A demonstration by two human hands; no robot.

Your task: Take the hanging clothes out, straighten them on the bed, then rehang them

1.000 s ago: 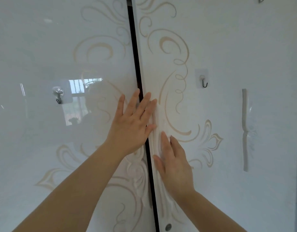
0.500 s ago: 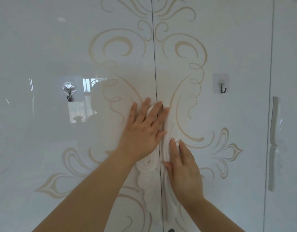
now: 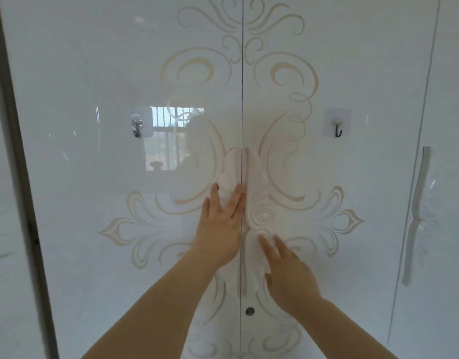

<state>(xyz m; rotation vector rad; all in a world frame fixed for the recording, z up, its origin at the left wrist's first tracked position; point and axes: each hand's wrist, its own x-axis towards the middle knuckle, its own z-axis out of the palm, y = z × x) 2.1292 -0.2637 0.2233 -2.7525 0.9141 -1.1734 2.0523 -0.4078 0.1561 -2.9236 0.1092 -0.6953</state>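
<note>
The white wardrobe's two middle doors, left door (image 3: 119,203) and right door (image 3: 352,73), stand shut, with only a thin seam between them. My left hand (image 3: 222,226) lies flat on the left carved handle (image 3: 229,172); the raised handle hides part of its middle fingers. My right hand (image 3: 288,270) rests lower, its straight fingertips touching the right carved handle (image 3: 258,203). No clothes or hangers show; the doors hide them.
An adhesive hook sits on each door, left hook (image 3: 137,128) and right hook (image 3: 338,128). A further door on the right carries a long white handle (image 3: 417,216). A small round lock (image 3: 250,311) sits below the handles. A dark vertical edge (image 3: 21,177) runs down the left.
The gap between the two doors has closed to a thin seam. Both hands have slid lower along the handles, and the view has pulled back from the wardrobe.
</note>
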